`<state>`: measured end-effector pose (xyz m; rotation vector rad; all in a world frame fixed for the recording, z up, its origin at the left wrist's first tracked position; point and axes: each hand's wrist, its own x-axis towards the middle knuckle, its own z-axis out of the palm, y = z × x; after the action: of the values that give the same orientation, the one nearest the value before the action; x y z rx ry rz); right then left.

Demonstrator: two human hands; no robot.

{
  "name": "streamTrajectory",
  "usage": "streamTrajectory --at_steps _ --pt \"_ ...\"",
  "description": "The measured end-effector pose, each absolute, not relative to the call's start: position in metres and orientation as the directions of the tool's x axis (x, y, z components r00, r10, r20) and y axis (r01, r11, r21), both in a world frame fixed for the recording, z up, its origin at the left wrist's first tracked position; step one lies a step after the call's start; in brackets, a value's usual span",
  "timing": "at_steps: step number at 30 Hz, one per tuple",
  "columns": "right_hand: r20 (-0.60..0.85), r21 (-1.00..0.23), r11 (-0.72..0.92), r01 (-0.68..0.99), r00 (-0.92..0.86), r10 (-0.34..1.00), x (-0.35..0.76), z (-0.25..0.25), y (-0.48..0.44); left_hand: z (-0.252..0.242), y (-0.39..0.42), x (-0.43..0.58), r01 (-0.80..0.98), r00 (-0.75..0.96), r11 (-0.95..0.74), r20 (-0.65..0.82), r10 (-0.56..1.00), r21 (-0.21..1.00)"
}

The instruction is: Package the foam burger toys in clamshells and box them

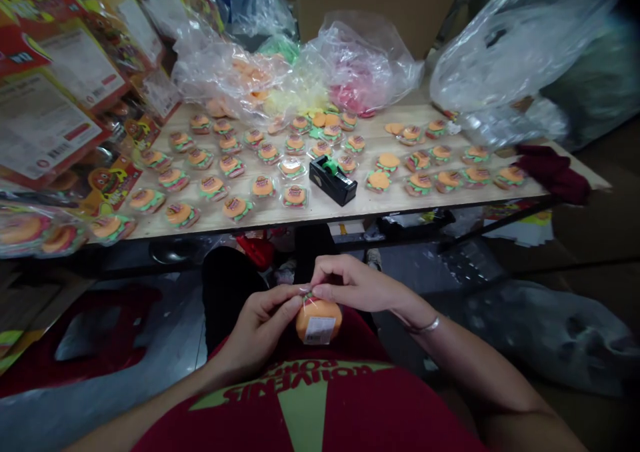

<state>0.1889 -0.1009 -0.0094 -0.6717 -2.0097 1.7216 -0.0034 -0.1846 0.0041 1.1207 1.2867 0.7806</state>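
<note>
Close to my body, a toy burger (pixel 306 324) in clear packaging shows its orange bun side with a white printed label (pixel 320 330). My left hand (pixel 267 315) pinches the packaging at its far edge, thumb and fingers closed. Right beside it, my right hand (pixel 350 284) also pinches that edge between thumb and curled fingers. Green and red bits of the toy show at the fingertips; the exact grip there is partly hidden.
A wooden table (pixel 280 222) ahead bears several wrapped toy burgers (pixel 212 187) and a black tape dispenser (pixel 333 180). Plastic bags of coloured parts (pixel 355 92) lie behind. Printed packaging cards (pixel 45 125) stack up at left. A dark red cloth (pixel 553 172) hangs at the right edge.
</note>
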Motion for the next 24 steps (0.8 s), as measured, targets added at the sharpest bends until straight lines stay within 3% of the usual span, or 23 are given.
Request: streamTrajectory --at_steps 8,13,17,24 --pt "0.017 -0.97 0.198 0.14 -0.776 0.63 0.189 -0.002 -0.106 0.006 -0.178 -0.007 0.25 0.242 0.249 -0.309 0.92 0.936" --pt "-0.038 -0.96 0.212 0.185 -0.833 0.552 0.185 0.006 -0.108 0.021 -0.179 -0.018 0.417 0.34 0.182 -0.339 0.877 0.891" --pt "-0.027 -0.932 0.301 0.202 -0.866 0.5 0.181 0.016 -0.104 0.039 -0.167 -0.025 0.542 0.371 0.183 -0.429 0.824 0.82" --pt "-0.062 -0.88 0.382 0.282 -0.866 0.496 0.179 0.014 -0.106 0.041 -0.148 -0.016 0.568 0.421 0.252 -0.54 0.729 0.784"
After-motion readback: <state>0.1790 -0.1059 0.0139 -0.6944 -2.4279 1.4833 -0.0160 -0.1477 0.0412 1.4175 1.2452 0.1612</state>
